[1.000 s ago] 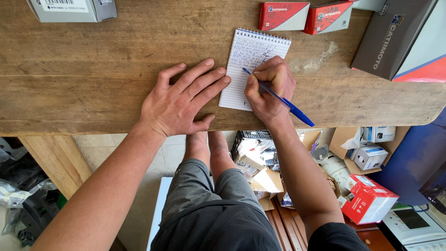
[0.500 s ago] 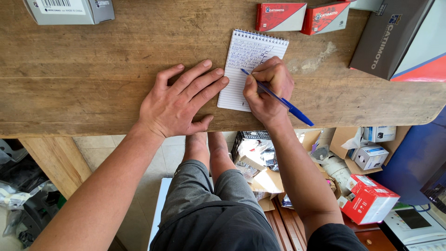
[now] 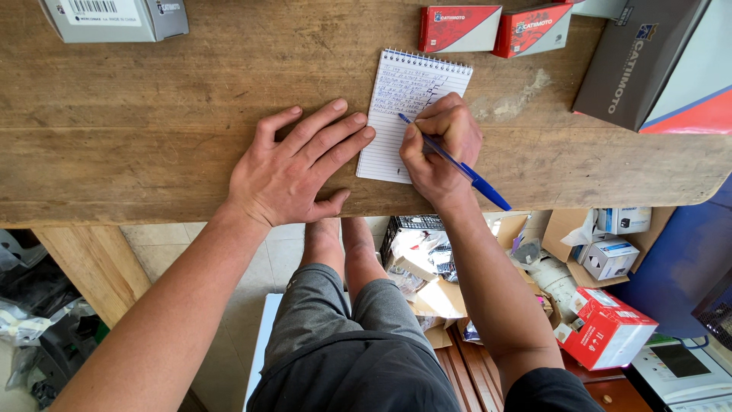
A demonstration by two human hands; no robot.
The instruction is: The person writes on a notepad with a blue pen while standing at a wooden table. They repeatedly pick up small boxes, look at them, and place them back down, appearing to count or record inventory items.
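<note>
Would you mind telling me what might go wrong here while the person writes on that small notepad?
The notepad is steadied only by the left hand, whose fingertips press just its left edge, so it may pivot under the pen and smear a line. The right hand rests on the page and could smudge the ink. The pad also lies close to the wooden table's near edge, so a nudge might push it off.

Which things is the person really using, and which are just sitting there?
In use:
- spiral notepad
- blue pen, held in the right hand
- left hand, flat at the notepad's edge

Just sitting there:
- two red boxes
- grey box
- dark box
</note>
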